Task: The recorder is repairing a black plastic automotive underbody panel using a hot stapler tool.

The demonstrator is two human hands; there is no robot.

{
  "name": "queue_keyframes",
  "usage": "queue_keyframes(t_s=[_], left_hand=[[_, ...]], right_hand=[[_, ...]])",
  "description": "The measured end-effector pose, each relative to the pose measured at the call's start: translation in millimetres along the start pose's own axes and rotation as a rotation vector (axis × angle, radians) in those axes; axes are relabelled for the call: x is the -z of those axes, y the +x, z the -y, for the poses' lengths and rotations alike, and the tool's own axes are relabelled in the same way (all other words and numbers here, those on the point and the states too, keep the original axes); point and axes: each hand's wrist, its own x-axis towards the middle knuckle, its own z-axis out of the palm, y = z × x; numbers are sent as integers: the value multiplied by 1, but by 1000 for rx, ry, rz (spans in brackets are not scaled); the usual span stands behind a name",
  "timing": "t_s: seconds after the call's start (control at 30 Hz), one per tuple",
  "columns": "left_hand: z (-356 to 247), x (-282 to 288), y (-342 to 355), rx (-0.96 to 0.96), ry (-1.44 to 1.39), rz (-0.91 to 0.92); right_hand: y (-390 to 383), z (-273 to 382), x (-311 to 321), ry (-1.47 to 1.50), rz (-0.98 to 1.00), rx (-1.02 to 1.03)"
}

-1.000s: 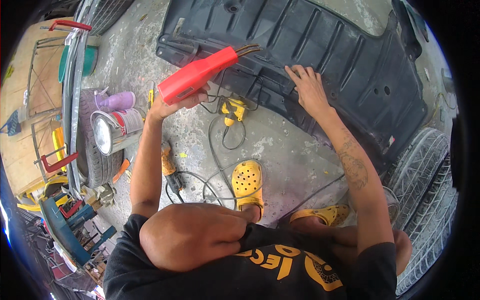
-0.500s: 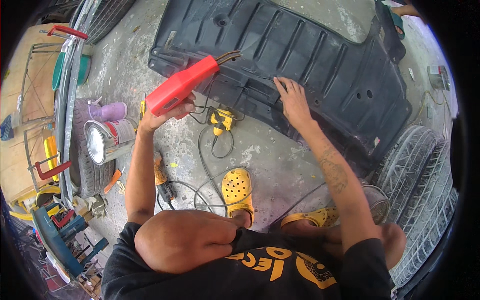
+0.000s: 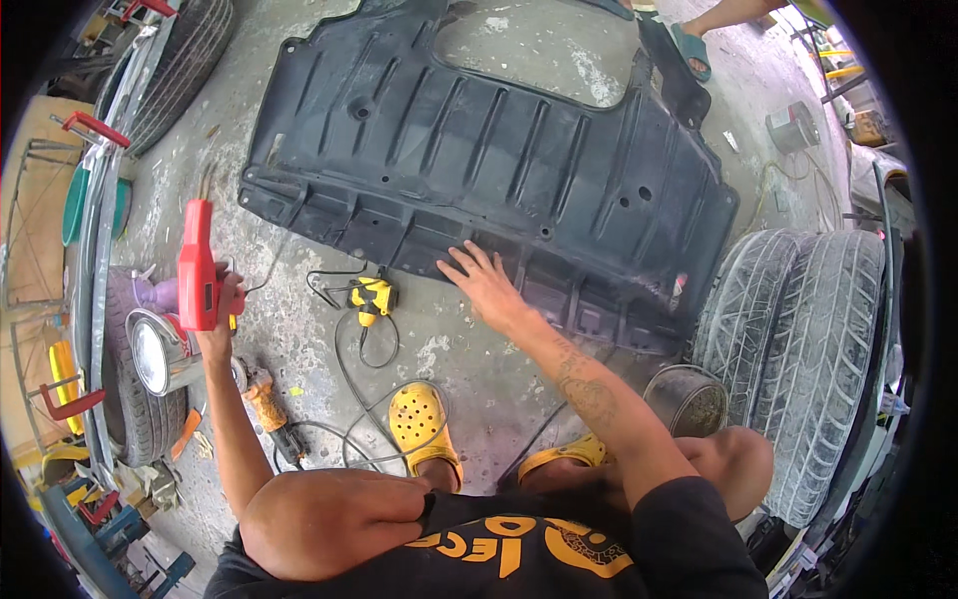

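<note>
- Holding a red two-pronged tool (image 3: 196,270) in the left hand (image 3: 228,299), curling fingers around its lower body; hiding part of that grip behind the tool, so leaving any trigger press impossible to tell.
- Spreading the fingers of the right hand (image 3: 489,290) palm down over the near edge of a black ribbed panel (image 3: 499,150); pinching nothing, seeming to touch lightly.
- Judging by this view, standing partway through: having the tool in hand and the panel within reach, but not bringing the metal prongs (image 3: 206,182) onto it.
- Showing no plainly finished spot on the panel at this distance; leaving the share done and the share left uncertain.
- Pointing the prongs forward, just left of the panel's left corner, apart from it.
- Finding the panel lying on the grey floor (image 3: 469,369), under the right fingertips and stretching ahead of them, ahead and to the right of the left hand, beyond a yellow power tool (image 3: 373,298).
</note>
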Motion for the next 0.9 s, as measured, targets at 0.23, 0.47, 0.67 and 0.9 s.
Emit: queue_keyframes(t_s=[0.23,0.47,0.67,0.9], left_hand=[[160,14,-63,1,74,-313],[157,-24,-85,18,651,-128],[153,-36,-89,80,694,-32],[105,-26,-70,203,678,167]], right_hand=[[13,-10,101,169,-259,176],[14,15,274,131,-288,166],[13,1,331,88,-255,62],[13,17,339,131,-281,-2]])
